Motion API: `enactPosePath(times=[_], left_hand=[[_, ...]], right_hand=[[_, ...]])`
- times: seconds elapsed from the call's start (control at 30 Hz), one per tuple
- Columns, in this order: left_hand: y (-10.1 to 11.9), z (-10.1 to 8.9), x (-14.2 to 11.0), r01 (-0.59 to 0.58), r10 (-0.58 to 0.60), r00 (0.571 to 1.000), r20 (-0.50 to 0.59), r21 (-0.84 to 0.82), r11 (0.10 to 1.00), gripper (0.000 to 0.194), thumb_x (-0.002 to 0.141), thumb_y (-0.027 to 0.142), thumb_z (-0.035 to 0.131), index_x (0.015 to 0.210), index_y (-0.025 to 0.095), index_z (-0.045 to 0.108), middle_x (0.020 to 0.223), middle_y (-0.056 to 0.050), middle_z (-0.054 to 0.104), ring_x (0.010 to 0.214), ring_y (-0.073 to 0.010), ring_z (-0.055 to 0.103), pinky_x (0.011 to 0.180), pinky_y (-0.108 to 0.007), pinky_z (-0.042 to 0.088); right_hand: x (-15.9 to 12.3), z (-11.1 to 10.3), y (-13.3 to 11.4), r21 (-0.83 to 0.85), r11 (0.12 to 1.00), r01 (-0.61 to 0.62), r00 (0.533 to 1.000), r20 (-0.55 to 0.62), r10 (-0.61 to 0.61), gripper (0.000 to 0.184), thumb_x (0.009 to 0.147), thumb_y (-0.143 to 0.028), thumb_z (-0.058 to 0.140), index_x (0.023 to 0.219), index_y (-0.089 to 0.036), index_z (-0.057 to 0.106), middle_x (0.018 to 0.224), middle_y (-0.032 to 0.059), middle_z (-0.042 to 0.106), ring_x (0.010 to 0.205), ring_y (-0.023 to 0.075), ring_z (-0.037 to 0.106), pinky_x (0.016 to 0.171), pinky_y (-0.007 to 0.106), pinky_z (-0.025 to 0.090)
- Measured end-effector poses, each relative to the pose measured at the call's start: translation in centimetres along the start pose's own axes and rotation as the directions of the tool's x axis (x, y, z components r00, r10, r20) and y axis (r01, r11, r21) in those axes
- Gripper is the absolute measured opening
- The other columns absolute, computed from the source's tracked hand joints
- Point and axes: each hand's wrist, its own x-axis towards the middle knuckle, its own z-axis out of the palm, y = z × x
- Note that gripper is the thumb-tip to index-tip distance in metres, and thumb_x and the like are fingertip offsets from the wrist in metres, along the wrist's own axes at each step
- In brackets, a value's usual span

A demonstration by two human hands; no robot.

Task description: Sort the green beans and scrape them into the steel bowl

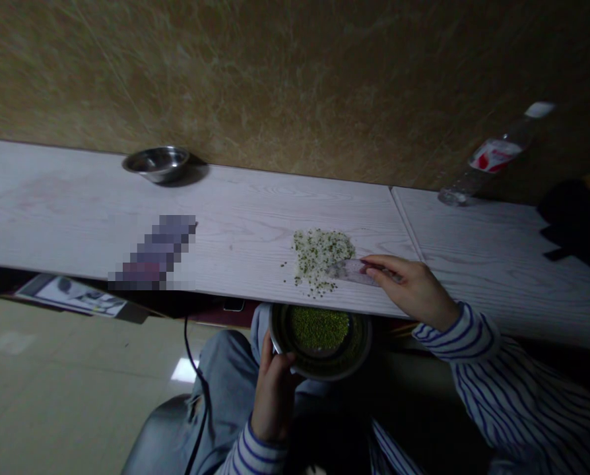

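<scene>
My left hand [272,389] grips the rim of a steel bowl [359,353] holding green beans [319,328], just below the near edge of the pale wooden table [255,211]. A pile of mixed green beans and white grains [319,257] lies on the table above the bowl. At the pile's right side, my right hand [411,287] pinches a flat card-like piece [349,270], its edge lying against the grains.
An empty steel bowl [157,162] stands at the back left of the table. A plastic water bottle [495,153] leans at the back right. A blurred-out flat object [156,254] lies left of the pile. Dark cloth [579,221] sits at the far right.
</scene>
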Motion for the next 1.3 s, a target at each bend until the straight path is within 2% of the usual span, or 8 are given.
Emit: enactPosePath(times=[0.27,0.43,0.53,0.73,0.93,1.1,1.3], left_hand=[[0.0,-0.1,0.0,-0.002,0.002,1.000,-0.011,-0.023,1.000,0.072,0.074,0.022,0.066,0.143,0.033,0.052,0.136,-0.006,0.060,0.097,-0.0235,0.059,0.076,-0.035,0.055],[0.0,0.1,-0.1,-0.015,0.015,1.000,0.001,-0.033,0.999,0.072,0.073,0.022,0.066,0.143,0.034,0.053,0.136,-0.006,0.061,0.101,-0.0246,0.060,0.081,-0.037,0.055],[0.0,0.1,-0.1,-0.017,0.017,1.000,0.016,-0.034,0.999,0.071,0.074,0.020,0.065,0.143,0.034,0.052,0.138,-0.005,0.059,0.099,-0.0228,0.059,0.081,-0.036,0.054],[0.1,0.2,-0.2,-0.003,0.003,1.000,0.024,-0.019,1.000,0.071,0.075,0.019,0.063,0.143,0.034,0.051,0.135,-0.004,0.061,0.098,-0.0223,0.059,0.082,-0.035,0.054],[0.1,0.2,-0.2,-0.005,0.005,1.000,0.010,0.012,1.000,0.074,0.075,0.022,0.065,0.146,0.033,0.048,0.136,-0.006,0.060,0.101,-0.0245,0.060,0.074,-0.034,0.054],[0.1,0.2,-0.1,-0.001,0.001,1.000,0.009,0.012,1.000,0.073,0.073,0.024,0.066,0.144,0.034,0.050,0.137,-0.006,0.060,0.105,-0.0269,0.060,0.075,-0.035,0.054],[0.1,0.1,-0.1,-0.001,0.001,1.000,0.012,0.008,1.000,0.073,0.073,0.024,0.066,0.143,0.035,0.051,0.139,-0.005,0.059,0.105,-0.0259,0.060,0.079,-0.036,0.053]], right_hand=[[-1.2,-0.2,0.2,0.008,0.999,-0.039,0.998,0.051,0.039,0.028,0.089,-0.028,0.058,0.107,-0.017,0.077,0.101,0.0081,0.080,0.090,0.0221,0.076,0.084,0.032,0.062],[-1.5,-0.4,0.4,-0.012,0.993,-0.115,0.993,0.010,0.115,0.028,0.088,-0.029,0.059,0.104,-0.018,0.078,0.094,0.0073,0.081,0.084,0.0225,0.076,0.079,0.033,0.062],[-1.7,-0.4,0.4,-0.016,0.990,-0.137,0.990,0.032,0.137,0.029,0.088,-0.031,0.059,0.105,-0.018,0.078,0.093,0.0075,0.081,0.081,0.0224,0.076,0.076,0.033,0.062],[-1.9,-0.5,-0.4,0.018,0.992,-0.123,0.988,0.093,0.120,0.031,0.089,-0.031,0.058,0.108,-0.016,0.078,0.096,0.0082,0.080,0.081,0.0213,0.076,0.078,0.032,0.062],[-2.0,-1.2,-0.1,0.009,0.990,-0.143,0.989,0.050,0.142,0.030,0.088,-0.032,0.059,0.106,-0.017,0.078,0.095,0.0082,0.080,0.080,0.0219,0.076,0.073,0.031,0.063],[-2.2,-1.1,0.0,0.023,0.990,-0.139,0.989,0.057,0.138,0.028,0.087,-0.030,0.059,0.103,-0.018,0.078,0.094,0.0072,0.081,0.080,0.0215,0.076,0.074,0.031,0.064],[-2.3,-1.0,-0.3,0.034,0.994,-0.108,0.993,0.057,0.106,0.027,0.088,-0.029,0.059,0.103,-0.019,0.078,0.098,0.0067,0.081,0.084,0.0217,0.076,0.080,0.031,0.063]])
